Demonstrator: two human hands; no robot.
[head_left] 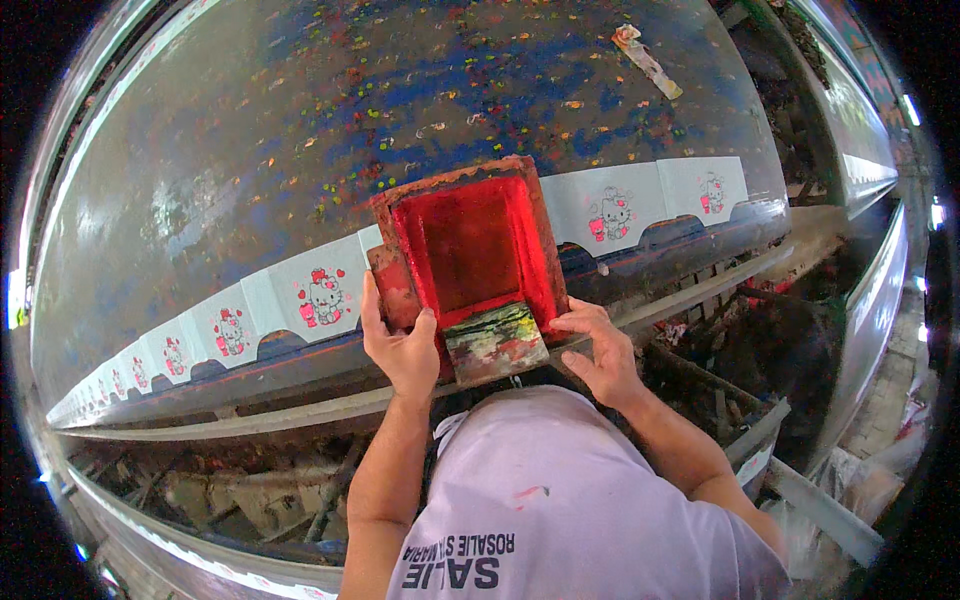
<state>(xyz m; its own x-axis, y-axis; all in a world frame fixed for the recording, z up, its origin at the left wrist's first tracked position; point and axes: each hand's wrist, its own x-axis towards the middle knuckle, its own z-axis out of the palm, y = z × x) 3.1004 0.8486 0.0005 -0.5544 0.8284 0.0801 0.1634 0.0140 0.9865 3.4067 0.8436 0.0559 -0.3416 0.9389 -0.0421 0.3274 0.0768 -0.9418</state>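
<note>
A screen printing frame (545, 225) with a worn wooden rim and a wet red mesh lies over the row of white printed pieces (270, 308). My left hand (402, 350) grips its left side, thumb and fingers closed around a reddish flap or block there. At the frame's lower right corner, my right hand (603, 352) is closed on the edge with bent fingers. A paint-smeared flat board (496, 343), yellowish, black and red, spans the near end of the frame between my hands. The print beneath the frame is hidden.
The long dark table (200, 200) is speckled with paint. A stained strip of tape or paper (648, 62) lies toward its far right. A rail (330, 408) runs along the near edge. Metal bars (825, 510) stand at lower right. Another long table (870, 310) is at right.
</note>
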